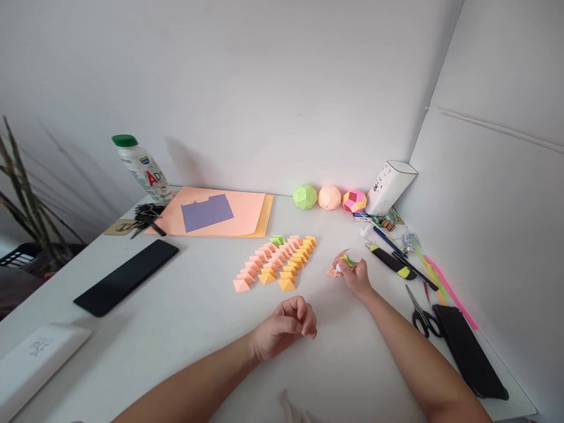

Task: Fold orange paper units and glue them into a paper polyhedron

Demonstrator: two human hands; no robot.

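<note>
Nearest us, our left hand (286,326) rests on the white desk (194,329), its grip curled closed on nothing we can see. Beyond it and to the right of the folded paper pieces (275,263), our right hand (356,275) holds a glue stick (351,258) in a closed grip, pressed to a small orange piece (332,272). Behind the folded pieces, three paper balls (329,198) line the wall.
</note>
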